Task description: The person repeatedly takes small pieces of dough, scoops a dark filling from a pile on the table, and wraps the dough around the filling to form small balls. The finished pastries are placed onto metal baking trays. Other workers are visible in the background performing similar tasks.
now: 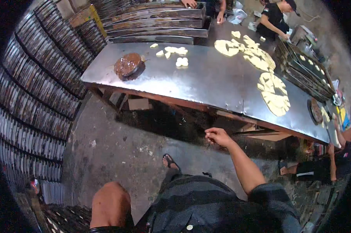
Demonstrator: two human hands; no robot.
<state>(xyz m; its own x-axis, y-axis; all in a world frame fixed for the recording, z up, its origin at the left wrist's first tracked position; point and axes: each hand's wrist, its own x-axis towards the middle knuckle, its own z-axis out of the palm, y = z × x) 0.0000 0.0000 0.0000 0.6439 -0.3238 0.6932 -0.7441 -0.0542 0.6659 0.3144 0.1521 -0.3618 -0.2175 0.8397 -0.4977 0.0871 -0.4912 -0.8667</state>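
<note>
My right hand (218,137) hangs in the air just short of the table's front edge. Its fingers are curled together, and nothing shows in them. Of my left arm only a bent, bare part (111,204) comes in at the lower edge; the hand is out of sight. On the metal table (206,87) lie flat slabs of pale dough (274,94), cut into pieces. A round pan of glossy brown filling (128,65) stands at the table's left end. Between them sits a small cluster of dough pieces (176,50).
Tall stacks of metal trays (39,77) line the left side. Long trays (156,24) are piled at the table's back. A person in black (274,21) works beside a tray stack (303,66) at far right. Another person's arm (332,159) shows at the right edge.
</note>
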